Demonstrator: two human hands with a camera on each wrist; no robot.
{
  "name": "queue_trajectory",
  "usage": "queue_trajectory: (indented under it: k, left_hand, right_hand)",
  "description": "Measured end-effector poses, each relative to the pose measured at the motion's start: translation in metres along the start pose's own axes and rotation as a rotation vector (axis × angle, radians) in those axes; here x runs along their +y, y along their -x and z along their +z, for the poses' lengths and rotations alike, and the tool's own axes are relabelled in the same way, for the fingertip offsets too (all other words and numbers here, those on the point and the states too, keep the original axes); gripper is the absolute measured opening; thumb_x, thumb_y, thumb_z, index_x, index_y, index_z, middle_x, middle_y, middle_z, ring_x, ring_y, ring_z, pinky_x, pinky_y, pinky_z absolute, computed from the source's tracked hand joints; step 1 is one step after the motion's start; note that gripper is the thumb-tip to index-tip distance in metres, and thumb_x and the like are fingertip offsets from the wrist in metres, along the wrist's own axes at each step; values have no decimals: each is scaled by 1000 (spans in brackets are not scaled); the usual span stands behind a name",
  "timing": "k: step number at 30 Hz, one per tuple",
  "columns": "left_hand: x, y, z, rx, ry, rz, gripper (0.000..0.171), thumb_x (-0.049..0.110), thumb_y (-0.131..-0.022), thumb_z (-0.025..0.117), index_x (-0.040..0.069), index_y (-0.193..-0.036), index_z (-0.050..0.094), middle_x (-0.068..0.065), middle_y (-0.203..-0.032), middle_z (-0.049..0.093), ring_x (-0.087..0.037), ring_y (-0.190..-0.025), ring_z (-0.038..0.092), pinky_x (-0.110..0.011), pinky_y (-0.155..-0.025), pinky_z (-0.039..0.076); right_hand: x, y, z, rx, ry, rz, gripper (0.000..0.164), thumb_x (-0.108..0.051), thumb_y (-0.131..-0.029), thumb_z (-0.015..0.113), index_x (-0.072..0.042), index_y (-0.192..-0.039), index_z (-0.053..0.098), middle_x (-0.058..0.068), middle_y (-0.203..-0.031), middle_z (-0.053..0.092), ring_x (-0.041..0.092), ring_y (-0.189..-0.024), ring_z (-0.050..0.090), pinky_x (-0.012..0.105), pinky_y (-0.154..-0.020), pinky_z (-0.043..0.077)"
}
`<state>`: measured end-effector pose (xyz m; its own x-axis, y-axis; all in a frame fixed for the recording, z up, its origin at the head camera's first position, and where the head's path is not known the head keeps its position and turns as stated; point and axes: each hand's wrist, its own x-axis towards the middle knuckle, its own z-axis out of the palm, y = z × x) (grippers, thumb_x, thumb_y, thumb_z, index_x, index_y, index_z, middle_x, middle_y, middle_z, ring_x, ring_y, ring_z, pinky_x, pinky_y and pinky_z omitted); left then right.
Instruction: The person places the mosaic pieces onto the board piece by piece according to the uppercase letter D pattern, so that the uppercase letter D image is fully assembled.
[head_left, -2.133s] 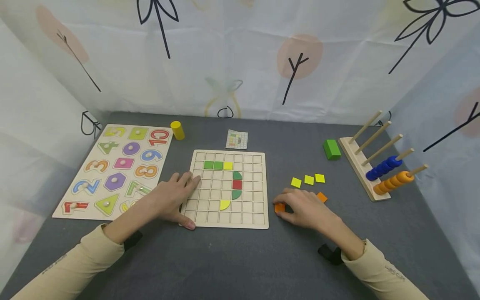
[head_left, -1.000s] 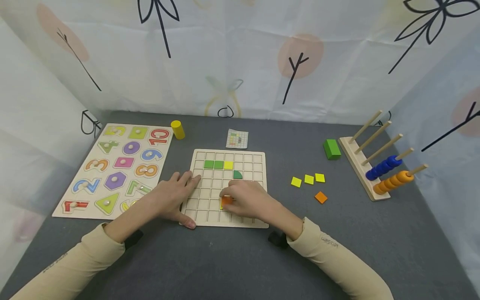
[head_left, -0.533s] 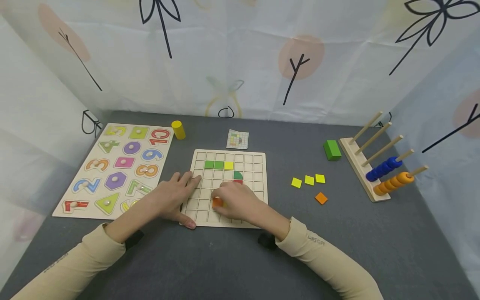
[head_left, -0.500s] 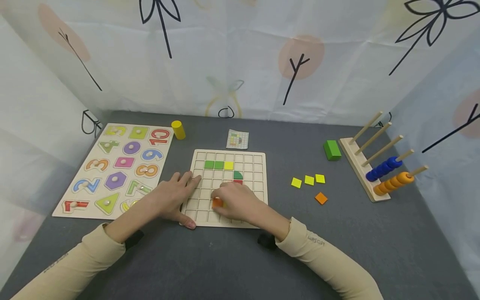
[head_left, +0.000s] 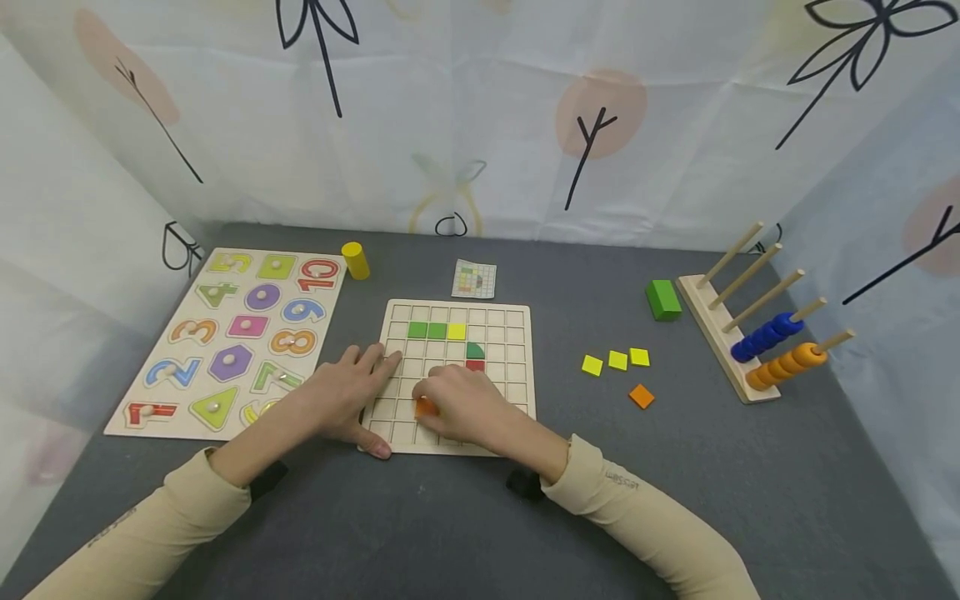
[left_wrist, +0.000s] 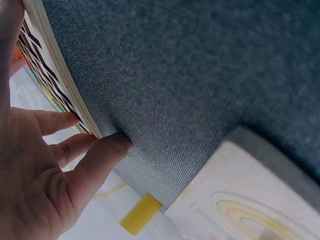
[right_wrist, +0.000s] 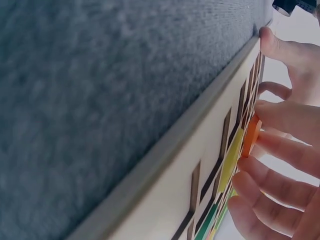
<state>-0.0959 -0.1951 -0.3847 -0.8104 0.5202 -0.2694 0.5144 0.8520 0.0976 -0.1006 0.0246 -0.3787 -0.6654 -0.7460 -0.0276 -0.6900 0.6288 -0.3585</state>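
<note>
In the head view a square wooden grid board (head_left: 508,425) lies on the dark table. My right hand (head_left: 468,407) pinches an orange square tile (head_left: 425,407) over its lower-left cells. The right wrist view has this orange tile (right_wrist: 251,136) tilted between thumb and fingers, beside a yellow quarter-round piece (right_wrist: 231,159) in the grid. My left hand (head_left: 348,396) rests on the board's left edge, fingers spread on top and thumb beside the lower corner. Green tiles (head_left: 427,331), a yellow tile (head_left: 456,332), a green quarter-round (head_left: 475,351) and a red tile (head_left: 475,365) sit in cells.
Right of the board lie yellow tiles (head_left: 617,361) and another orange tile (head_left: 641,396). Farther right stand a green block (head_left: 663,300) and a bead-peg stand (head_left: 727,346). A number puzzle (head_left: 232,342), yellow cylinder (head_left: 356,261) and small pattern card (head_left: 474,279) lie left and behind.
My right hand picked up an orange tile from the table at right, carried it left over the board, and slid slightly farther left. My left hand stayed put.
</note>
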Motion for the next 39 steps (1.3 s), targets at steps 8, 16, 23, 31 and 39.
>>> queue_trajectory:
  k: [8,16,23,31,39]
  left_hand:
    - [0,0,1,0,7,-4,133,80,-59,81,-1,-154,37,-27,-150,43,-43,-123,49,-54,-82,55]
    - [0,0,0,-6,3,-3,133,81,-60,80,0,-155,36,-27,-151,43,-43,-123,49,-53,-82,55]
    - [0,1,-1,-11,9,-10,133,80,-60,80,-1,-155,36,-28,-152,42,-44,-125,49,-55,-84,55]
    - [0,1,-1,-7,4,-4,133,80,-60,80,-1,-155,36,-29,-152,42,-45,-126,49,-55,-84,55]
    - [0,0,0,-13,12,-6,133,81,-60,80,-1,-155,35,-28,-152,42,-44,-125,49,-54,-83,55]
  right_hand:
    - [-4,-2,0,-1,53,13,4,-15,-88,75,-18,-87,76,-3,-73,57,10,-65,47,22,-50,35]
    - [-2,-1,-1,-19,39,13,5,-13,-89,75,-17,-88,78,-3,-73,57,9,-65,46,22,-49,34]
    - [-1,0,-2,-36,13,14,5,-12,-90,76,-16,-86,78,-2,-77,61,9,-68,48,21,-50,36]
    - [0,-1,-3,-46,-20,28,3,-17,-90,79,-16,-93,80,-1,-85,68,8,-72,56,21,-54,41]
    - [1,-1,-3,-58,-9,37,12,-19,-88,81,-16,-100,81,-1,-92,71,11,-78,62,20,-57,44]
